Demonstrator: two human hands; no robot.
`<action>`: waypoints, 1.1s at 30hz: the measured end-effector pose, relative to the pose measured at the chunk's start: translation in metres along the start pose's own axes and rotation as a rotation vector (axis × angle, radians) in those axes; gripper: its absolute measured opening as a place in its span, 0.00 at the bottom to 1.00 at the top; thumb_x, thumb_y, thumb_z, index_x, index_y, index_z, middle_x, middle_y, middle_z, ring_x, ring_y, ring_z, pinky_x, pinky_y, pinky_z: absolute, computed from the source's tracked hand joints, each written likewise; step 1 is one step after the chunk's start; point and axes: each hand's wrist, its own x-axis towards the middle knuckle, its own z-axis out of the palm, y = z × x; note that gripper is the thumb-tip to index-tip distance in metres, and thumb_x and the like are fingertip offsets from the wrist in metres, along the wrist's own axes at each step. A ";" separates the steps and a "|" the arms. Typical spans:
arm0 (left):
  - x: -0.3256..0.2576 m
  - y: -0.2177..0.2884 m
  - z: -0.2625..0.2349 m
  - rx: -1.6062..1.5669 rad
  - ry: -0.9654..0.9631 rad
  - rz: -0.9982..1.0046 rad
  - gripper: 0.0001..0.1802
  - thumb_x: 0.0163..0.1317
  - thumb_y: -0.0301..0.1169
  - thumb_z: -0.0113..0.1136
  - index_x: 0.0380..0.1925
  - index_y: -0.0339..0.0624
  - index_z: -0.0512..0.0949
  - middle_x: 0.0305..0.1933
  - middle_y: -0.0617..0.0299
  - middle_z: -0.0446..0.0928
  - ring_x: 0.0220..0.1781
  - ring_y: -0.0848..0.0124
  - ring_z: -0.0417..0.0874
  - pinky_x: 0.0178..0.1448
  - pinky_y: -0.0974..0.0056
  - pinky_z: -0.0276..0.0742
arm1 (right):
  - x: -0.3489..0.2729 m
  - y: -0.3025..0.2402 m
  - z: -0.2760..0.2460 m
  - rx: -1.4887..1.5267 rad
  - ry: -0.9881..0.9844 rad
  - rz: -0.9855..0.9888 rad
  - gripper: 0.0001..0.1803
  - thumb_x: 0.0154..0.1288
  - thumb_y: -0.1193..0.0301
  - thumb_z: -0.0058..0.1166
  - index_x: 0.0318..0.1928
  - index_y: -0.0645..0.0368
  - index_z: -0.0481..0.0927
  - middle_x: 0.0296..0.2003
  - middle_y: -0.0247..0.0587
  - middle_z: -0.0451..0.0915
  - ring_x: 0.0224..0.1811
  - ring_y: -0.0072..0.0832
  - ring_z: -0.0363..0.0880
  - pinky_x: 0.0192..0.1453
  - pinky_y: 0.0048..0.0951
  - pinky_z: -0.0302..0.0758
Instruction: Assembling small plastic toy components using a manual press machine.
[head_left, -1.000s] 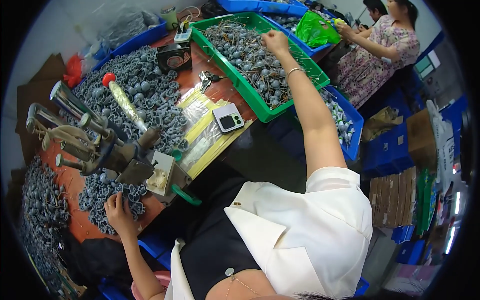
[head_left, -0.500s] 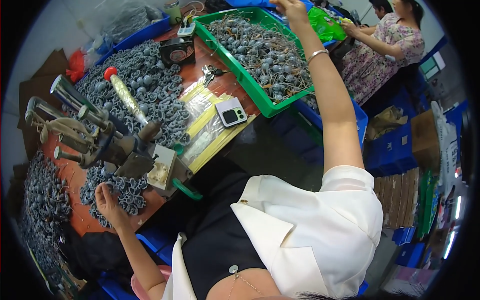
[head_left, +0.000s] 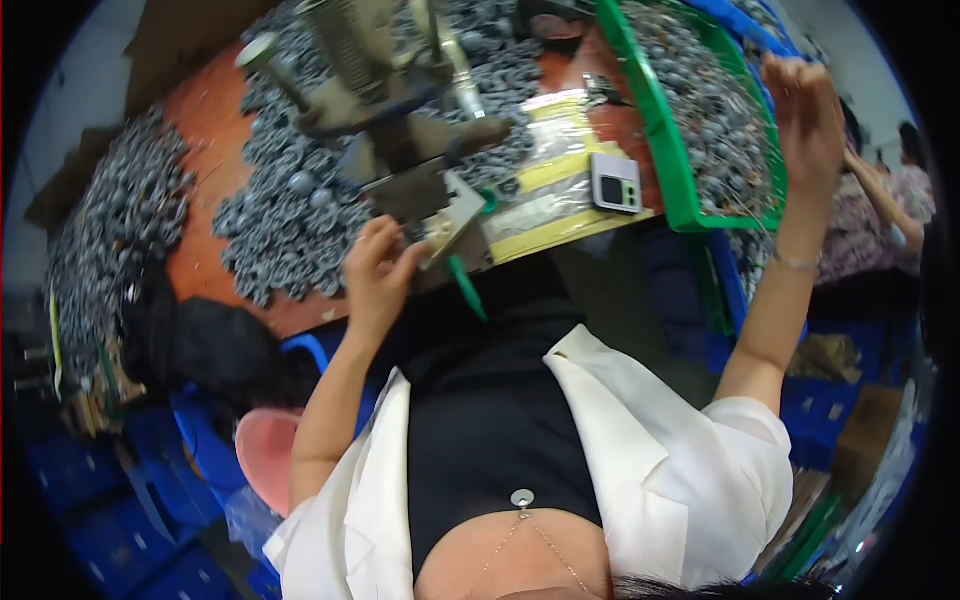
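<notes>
My left hand (head_left: 380, 278) is at the base of a metal hand press (head_left: 405, 185), its fingers bent and thumb brought toward them. Whatever lies between those fingertips is too small and blurred to name. Beside it, a pale block (head_left: 458, 218) sits on the press, with a green strip (head_left: 466, 288) hanging below. Over the right rim of a green tray (head_left: 668, 170), my right hand (head_left: 808, 125) is raised with curled fingers, smeared by motion; its contents are hidden. Grey balls with thin wire-like stems (head_left: 700, 110) fill the tray.
Grey curved plastic parts (head_left: 275, 240) are heaped left of the press, with another heap (head_left: 120, 200) farther left. A phone (head_left: 615, 183) lies on yellow-edged plastic sheeting (head_left: 545, 215). A pink chair back (head_left: 268, 455) stands near my left arm. Another person (head_left: 880, 215) sits at far right.
The view has turned, shifting the bench. My left hand has gone from the grey parts heap to the press base. My right arm, stretched far out before, is now bent and nearer.
</notes>
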 end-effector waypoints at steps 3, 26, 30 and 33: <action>0.009 -0.003 0.014 0.274 0.068 0.222 0.14 0.46 0.27 0.68 0.32 0.31 0.78 0.35 0.51 0.70 0.37 0.58 0.72 0.39 0.60 0.68 | -0.030 0.008 0.061 -0.135 -0.108 0.037 0.14 0.71 0.63 0.44 0.29 0.58 0.67 0.30 0.38 0.68 0.34 0.33 0.66 0.44 0.33 0.65; 0.096 -0.113 -0.006 0.395 0.092 0.299 0.25 0.38 0.17 0.56 0.43 0.35 0.71 0.37 0.46 0.69 0.43 0.47 0.70 0.48 0.53 0.67 | -0.145 0.076 0.186 -0.051 -0.371 0.716 0.05 0.59 0.78 0.55 0.32 0.68 0.82 0.21 0.38 0.79 0.22 0.19 0.78 0.26 0.16 0.72; 0.068 -0.041 -0.031 0.522 0.134 0.269 0.20 0.51 0.13 0.50 0.47 0.35 0.74 0.40 0.50 0.77 0.43 0.56 0.78 0.47 0.60 0.73 | -0.160 0.094 0.194 -0.040 -0.256 0.753 0.06 0.61 0.76 0.55 0.29 0.66 0.81 0.21 0.35 0.78 0.21 0.15 0.75 0.24 0.14 0.69; 0.027 -0.030 -0.028 -0.497 0.082 -0.189 0.17 0.60 0.17 0.52 0.51 0.35 0.73 0.46 0.54 0.78 0.47 0.68 0.79 0.48 0.66 0.74 | -0.157 0.106 0.214 -0.034 -0.257 0.812 0.11 0.62 0.72 0.56 0.24 0.64 0.79 0.19 0.31 0.76 0.18 0.12 0.70 0.20 0.14 0.64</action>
